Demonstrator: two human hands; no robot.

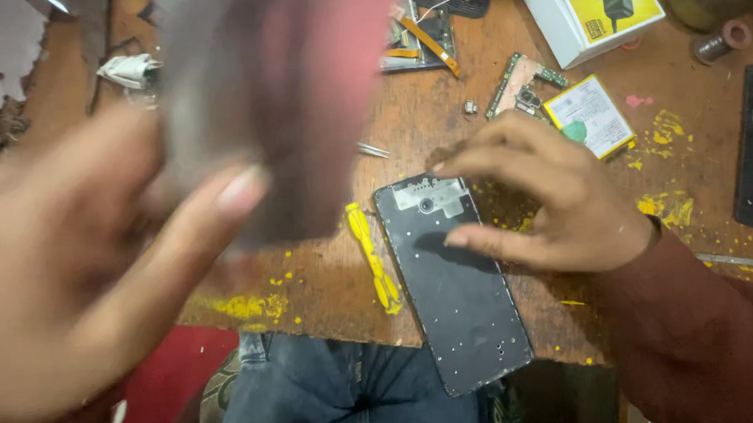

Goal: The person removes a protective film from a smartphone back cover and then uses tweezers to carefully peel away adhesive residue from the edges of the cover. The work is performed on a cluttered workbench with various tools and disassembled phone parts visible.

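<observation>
Two hands work over a worn wooden tabletop (441, 120) flecked with yellow crumbs. Left hand (75, 273): heavily blurred and close to the camera, raised above the tabletop. Its fingers (219, 204) are curled around a flat, dark reddish panel (291, 95), thumb on the near face; the panel's edges and texture are too blurred to tell. Just right of it, a slim yellow plastic pry tool (372, 255) lies flat, close beside the left edge of the opened phone body (455, 285). The phone body is a black rectangular frame, matte, dotted with small screw holes, with a round camera opening near its top end; its lower end overhangs the tabletop's front edge above the person's jeans. Right hand (541, 201): palm down at the upper right corner of the phone body, fingers bent and loosely gathered, with the thumb resting on the black surface and the fingertips at the top edge. Behind it lie a green circuit board (521, 81) and a flat yellow-edged battery (590, 116). Farther right sits a white-and-yellow charger box (590, 7).
</observation>
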